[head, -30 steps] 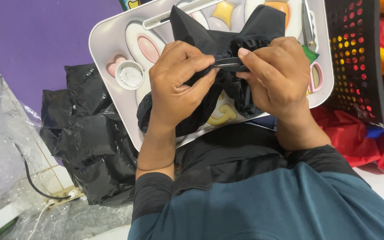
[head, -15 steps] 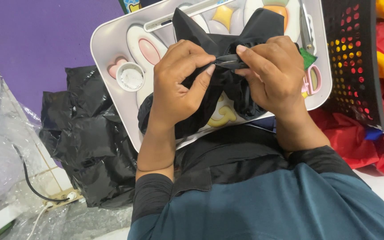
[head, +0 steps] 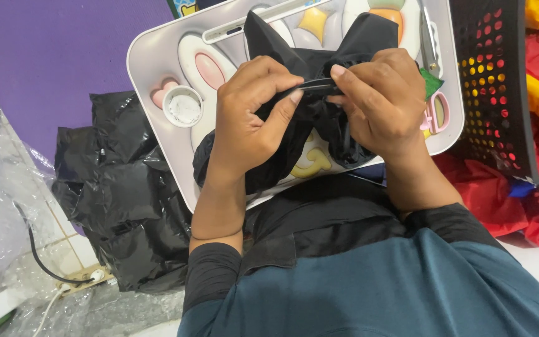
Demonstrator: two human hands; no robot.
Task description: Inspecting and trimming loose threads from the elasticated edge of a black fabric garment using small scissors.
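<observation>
Both hands have barely shifted over the last second: they stay pressed together over the middle of the white tray (head: 157, 56), with the black fabric bow (head: 319, 68) bunched between them. That bow sits over the tray's centre, its two pointed wings fanning toward the far edge, which keeps the gathered middle up where the fingers can work on it. The left hand (head: 251, 118) is closed in a pinch, thumb and forefinger gripping a thin black band (head: 316, 86) that crosses the bow's waist. The right hand (head: 385, 103) is curled tight on the other side, fingers clamping the same gathered cloth; whether it also holds the band's end is hard to tell. A small white cap (head: 183, 107) rests near the tray's left edge. Scissors (head: 433, 112) lie at the right edge, beside a black basket (head: 494, 81). Crumpled black plastic (head: 120, 187) lies off the left side.
</observation>
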